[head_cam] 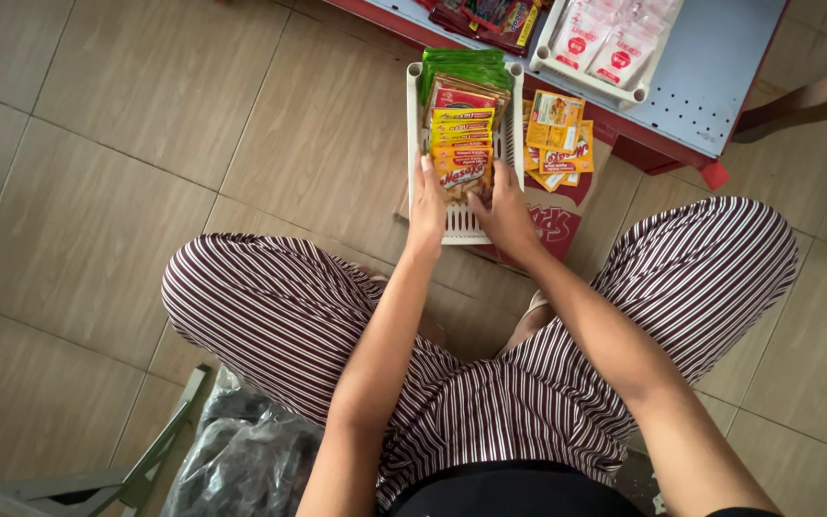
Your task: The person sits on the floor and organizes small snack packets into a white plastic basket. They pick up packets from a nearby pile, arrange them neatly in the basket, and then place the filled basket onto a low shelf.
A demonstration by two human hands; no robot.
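Note:
A white slotted plastic basket (413, 144) sits on the tiled floor in front of my knees. It holds a row of upright sachets (461, 129): green ones at the far end, red, yellow and orange ones nearer me. My left hand (427, 206) rests on the basket's left near side, its fingers against the nearest sachets. My right hand (502, 213) presses the same front sachets from the right, thumb and fingers curled on them.
A cardboard box (557, 215) lies under and to the right of the basket, with loose orange sachets (557, 139) on it. A low shelf (710, 67) beyond carries a white tray of red-and-white packets (610, 43). A black plastic bag (241, 460) and a metal frame (155, 450) lie at my lower left.

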